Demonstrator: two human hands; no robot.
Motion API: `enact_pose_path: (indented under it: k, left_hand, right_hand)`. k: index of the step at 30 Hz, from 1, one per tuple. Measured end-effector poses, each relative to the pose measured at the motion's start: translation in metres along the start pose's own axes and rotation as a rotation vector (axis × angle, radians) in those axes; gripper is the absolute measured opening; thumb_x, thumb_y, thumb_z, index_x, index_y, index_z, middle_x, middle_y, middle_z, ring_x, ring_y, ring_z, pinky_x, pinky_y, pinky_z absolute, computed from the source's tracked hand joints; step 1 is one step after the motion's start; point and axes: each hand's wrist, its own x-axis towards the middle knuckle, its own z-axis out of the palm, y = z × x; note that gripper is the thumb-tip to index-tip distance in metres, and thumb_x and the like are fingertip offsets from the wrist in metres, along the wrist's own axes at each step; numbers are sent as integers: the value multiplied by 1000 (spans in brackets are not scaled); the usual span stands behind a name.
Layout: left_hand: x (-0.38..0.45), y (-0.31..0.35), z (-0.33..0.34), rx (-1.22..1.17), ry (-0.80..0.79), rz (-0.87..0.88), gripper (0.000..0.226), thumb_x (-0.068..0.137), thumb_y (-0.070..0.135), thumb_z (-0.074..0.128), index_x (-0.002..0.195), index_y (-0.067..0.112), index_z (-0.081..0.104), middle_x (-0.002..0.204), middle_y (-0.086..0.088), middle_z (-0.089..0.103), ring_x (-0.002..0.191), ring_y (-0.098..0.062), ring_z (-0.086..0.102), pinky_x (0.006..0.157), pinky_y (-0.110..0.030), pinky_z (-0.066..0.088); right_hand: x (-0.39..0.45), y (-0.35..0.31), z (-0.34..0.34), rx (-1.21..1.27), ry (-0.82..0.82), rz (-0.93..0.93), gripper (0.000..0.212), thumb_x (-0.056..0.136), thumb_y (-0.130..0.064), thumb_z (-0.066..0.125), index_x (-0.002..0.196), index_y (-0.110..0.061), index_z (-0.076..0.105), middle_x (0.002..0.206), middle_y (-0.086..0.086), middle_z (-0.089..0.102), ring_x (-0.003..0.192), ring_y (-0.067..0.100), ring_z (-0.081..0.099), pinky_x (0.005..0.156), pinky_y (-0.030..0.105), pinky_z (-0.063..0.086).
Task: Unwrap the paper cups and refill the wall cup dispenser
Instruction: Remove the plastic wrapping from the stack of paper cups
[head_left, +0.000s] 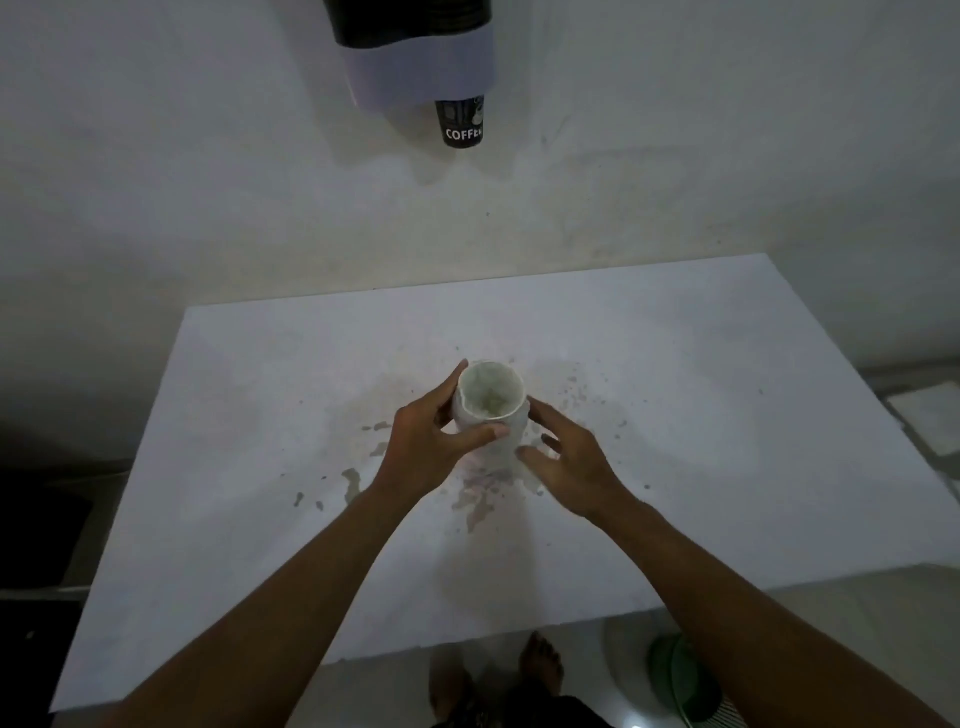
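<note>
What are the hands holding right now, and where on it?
The left hand grips the stack of white cups just below its rim; the right hand touches its side lower down.

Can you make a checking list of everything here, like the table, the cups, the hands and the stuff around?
Surface: white table, brownish stains mid-top.
Job's things: white cup stack upright, wrapping unclear; wall dispenser, black coffee cup poking out below.
Clutter: nothing seen.
Hands: left hand grips the stack; right hand beside it, fingers relaxed.
Cables: nothing seen.
Surroundings: white wall; green thing on floor, unclear; bare feet.
</note>
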Motion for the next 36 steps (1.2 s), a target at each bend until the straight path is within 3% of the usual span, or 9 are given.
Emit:
enact_pose_path:
  k: [2,7,13,16,19,24,28,31,36]
  left_hand:
    - [-3,-7,4,11,26,-14,76,75,36,85,142,19,54,128,7,68,114,-7,65,96,-25,54]
    - [1,-3,12,3,57,-37,63,76,46,79,129,15,65,112,4,74,101,-9,70,90,-33,58]
    - [-1,16,5,29,14,5,63,84,48,70,139,21,56,133,9,64,117,-5,62,95,-21,54]
    - [-3,26,7,31,257,-42,39,84,46,72,112,19,69,108,8,71,94,-6,68,76,-18,58]
    - [-2,31,10,-89,298,-145,16,90,28,72,89,12,71,83,0,73,76,-15,72,70,-38,64]
    - [-3,24,5,-259,294,-233,14,95,16,65,89,5,71,81,-8,74,77,-20,74,75,-36,63]
    - [-6,16,2,-283,288,-291,13,97,11,62,90,3,69,79,-10,73,76,-22,74,74,-35,63]
    - [-5,19,-6,-186,283,-261,4,94,8,65,92,5,68,84,-8,73,81,-26,73,71,-34,63]
    - [15,49,-27,177,245,-3,22,84,24,76,106,25,72,96,11,71,82,0,67,71,-11,53]
  right_hand:
    - [0,-11,-5,143,110,23,44,96,-20,59,140,-24,54,140,-6,58,127,8,53,108,35,47]
    - [16,-50,2,180,277,37,27,97,-36,56,119,-28,70,108,-18,72,99,-6,63,81,5,47]
    - [22,-49,10,233,611,116,30,95,-25,60,76,-6,72,61,-4,67,57,4,61,60,13,48]
    - [26,-50,11,209,652,125,31,96,-29,59,80,-9,76,74,-2,74,65,8,66,65,13,51]
    - [28,-53,18,197,654,131,27,98,-33,56,100,-16,77,95,-7,74,86,7,68,75,14,52]
    - [33,-54,19,249,619,155,29,99,-31,54,83,-15,74,80,-4,71,77,10,66,68,21,52]
    - [30,-57,14,183,562,122,33,98,-27,55,66,-25,61,59,-11,58,58,2,54,54,11,38]
    - [26,-58,11,106,520,90,27,98,-29,54,73,-24,64,69,-12,62,64,-3,57,58,6,39]
    - [25,-63,12,75,517,35,16,96,-30,60,91,-23,73,87,-11,70,80,0,64,69,6,44]
